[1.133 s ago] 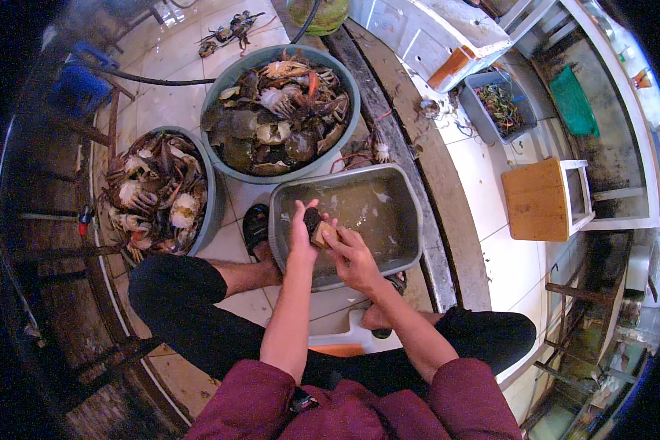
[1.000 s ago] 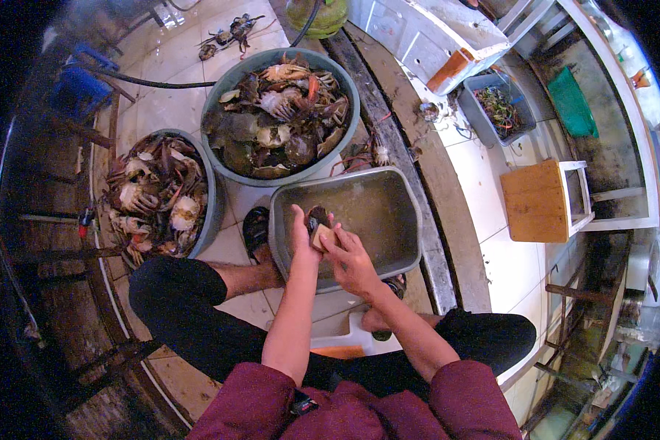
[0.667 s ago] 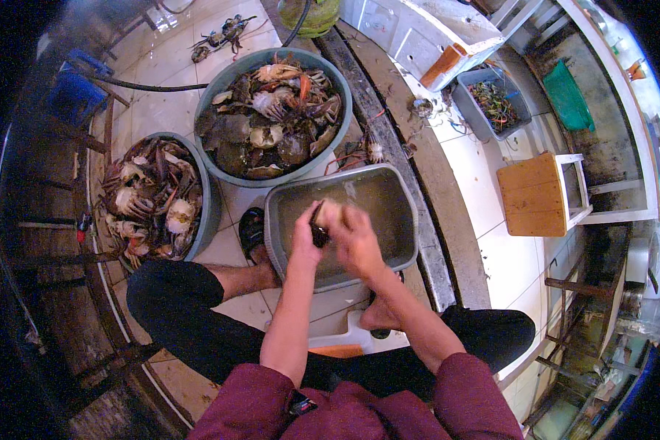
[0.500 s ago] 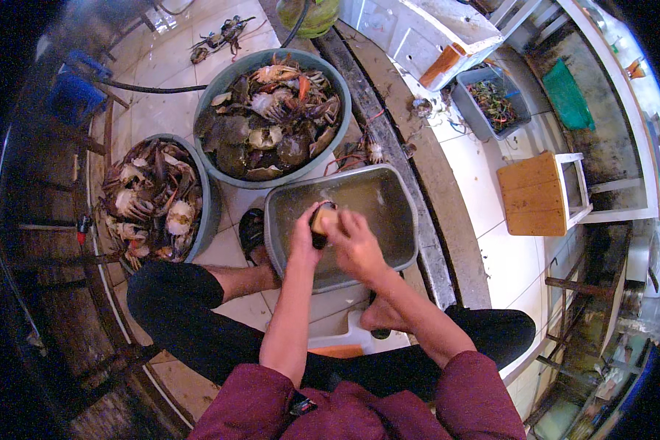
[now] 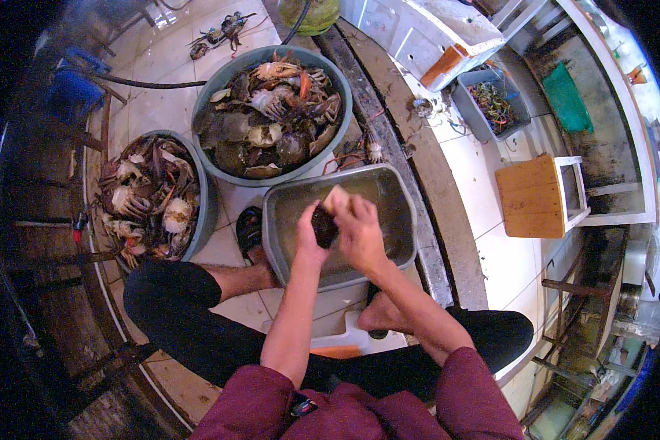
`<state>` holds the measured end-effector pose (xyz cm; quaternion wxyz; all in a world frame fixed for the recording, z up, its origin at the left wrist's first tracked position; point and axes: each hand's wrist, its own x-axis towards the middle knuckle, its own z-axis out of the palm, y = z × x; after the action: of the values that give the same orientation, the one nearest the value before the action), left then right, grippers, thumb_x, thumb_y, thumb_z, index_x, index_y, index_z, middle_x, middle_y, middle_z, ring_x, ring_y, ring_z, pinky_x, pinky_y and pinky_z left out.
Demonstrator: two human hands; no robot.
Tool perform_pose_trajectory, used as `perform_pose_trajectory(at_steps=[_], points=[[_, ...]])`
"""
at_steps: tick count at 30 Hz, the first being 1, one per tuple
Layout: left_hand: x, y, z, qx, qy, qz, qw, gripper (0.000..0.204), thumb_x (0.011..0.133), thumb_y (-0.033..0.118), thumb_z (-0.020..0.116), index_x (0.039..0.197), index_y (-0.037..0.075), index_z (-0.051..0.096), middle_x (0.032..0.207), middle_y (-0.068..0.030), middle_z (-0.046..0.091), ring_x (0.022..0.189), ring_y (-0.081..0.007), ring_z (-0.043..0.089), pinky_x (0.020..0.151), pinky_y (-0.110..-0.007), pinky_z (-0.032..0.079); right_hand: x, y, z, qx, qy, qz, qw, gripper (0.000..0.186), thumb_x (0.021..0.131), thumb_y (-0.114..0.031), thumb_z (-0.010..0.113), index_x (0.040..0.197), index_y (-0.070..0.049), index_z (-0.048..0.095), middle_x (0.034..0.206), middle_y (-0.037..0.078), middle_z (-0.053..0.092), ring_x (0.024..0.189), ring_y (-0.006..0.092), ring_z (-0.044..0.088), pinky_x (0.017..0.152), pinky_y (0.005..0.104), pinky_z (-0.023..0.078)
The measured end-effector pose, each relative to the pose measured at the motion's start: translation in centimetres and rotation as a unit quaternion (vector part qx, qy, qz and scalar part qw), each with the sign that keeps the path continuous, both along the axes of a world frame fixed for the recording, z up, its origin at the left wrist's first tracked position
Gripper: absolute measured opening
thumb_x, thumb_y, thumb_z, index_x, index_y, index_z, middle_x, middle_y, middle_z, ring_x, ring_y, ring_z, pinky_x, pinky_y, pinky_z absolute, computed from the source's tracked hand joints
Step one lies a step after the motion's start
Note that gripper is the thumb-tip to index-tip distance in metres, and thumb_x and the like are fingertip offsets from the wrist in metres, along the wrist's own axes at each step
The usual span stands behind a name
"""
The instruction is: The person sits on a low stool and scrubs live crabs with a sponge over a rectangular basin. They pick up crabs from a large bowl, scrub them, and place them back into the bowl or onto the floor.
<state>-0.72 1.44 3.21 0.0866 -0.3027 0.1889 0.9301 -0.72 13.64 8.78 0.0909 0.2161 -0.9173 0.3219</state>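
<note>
The left hand (image 5: 309, 233) is wrapped around a dark, oval, hard-looking piece (image 5: 325, 226); it may be a shell, but I cannot tell. The right hand (image 5: 359, 233) is close beside it, its fingers pinched on a small, tan, block-shaped pad (image 5: 336, 199). The right hand is a bit blurry, so I cannot tell if the two hands touch. Both are over the grey, rectangular, plastic tub (image 5: 352, 275), which has cloudy water in it.

Half a second ago the pad lay across the dark piece. Now it has slid to the far end, so much more of the dark side shows. The left hand has the same piece in it, so the work looks to be on that one thing, and the pad seems to be rubbing it.

Just left of the tub is a black, open sandal (image 5: 250, 227). Farther left is a smaller, round, grey-blue tub (image 5: 210, 213) full of brown and white crabs (image 5: 132, 198). Behind the tub, a bigger, round, grey-blue tub (image 5: 347, 110) holds more crabs and flat, dark shells (image 5: 231, 128). Well to the right of the tub is a low, brown, wooden stool (image 5: 528, 198).
</note>
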Motion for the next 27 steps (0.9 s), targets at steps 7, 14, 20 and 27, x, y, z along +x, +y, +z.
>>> perform_pose_trajectory(at_steps=[7, 14, 20, 27], points=[[-0.1, -0.2, 1.5, -0.044, -0.019, -0.017, 0.999, 0.026, 0.09, 0.031, 0.053, 0.097, 0.009, 0.065, 0.09, -0.0054, 0.068, 0.076, -0.0181, 0.066, 0.069, -0.033, 0.054, -0.3, 0.6, 1.5, -0.079, -0.031, 0.029, 0.996, 0.044, 0.08, 0.0, 0.06, 0.124, -0.004, 0.057, 0.107, 0.022, 0.057, 0.097, 0.0408, 0.053, 0.085, 0.0436, 0.045], [-0.2, -0.4, 0.1, -0.12, -0.029, -0.05, 0.991, 0.025, 0.087, 0.03, 0.058, 0.098, 0.008, 0.065, 0.088, -0.0057, 0.066, 0.076, -0.0165, 0.064, 0.069, -0.032, 0.053, -0.4, 0.9, 1.9, -0.024, -0.043, 0.033, 0.998, 0.046, 0.078, 0.002, 0.06, 0.123, -0.006, 0.059, 0.118, 0.023, 0.053, 0.105, 0.0414, 0.051, 0.09, 0.0456, 0.045], [-0.6, 0.5, 1.1, -0.03, 0.025, -0.011, 0.999, 0.027, 0.092, 0.03, 0.051, 0.1, 0.007, 0.062, 0.092, -0.0059, 0.065, 0.08, -0.0184, 0.064, 0.072, -0.032, 0.053, 0.2, -0.3, 2.6, 0.006, -0.025, 0.032, 0.999, 0.047, 0.078, -0.001, 0.058, 0.124, -0.008, 0.057, 0.116, 0.022, 0.053, 0.103, 0.0421, 0.05, 0.089, 0.0464, 0.046], [-0.6, 0.2, 1.0, 0.017, 0.015, 0.1, 0.995, 0.024, 0.098, 0.027, 0.046, 0.109, 0.008, 0.055, 0.097, -0.013, 0.063, 0.088, -0.0252, 0.062, 0.078, -0.038, 0.054, 2.4, -0.8, 1.8, -0.021, -0.035, 0.083, 0.996, 0.053, 0.072, 0.003, 0.058, 0.124, -0.01, 0.058, 0.121, 0.025, 0.05, 0.108, 0.0433, 0.049, 0.093, 0.0472, 0.044]])
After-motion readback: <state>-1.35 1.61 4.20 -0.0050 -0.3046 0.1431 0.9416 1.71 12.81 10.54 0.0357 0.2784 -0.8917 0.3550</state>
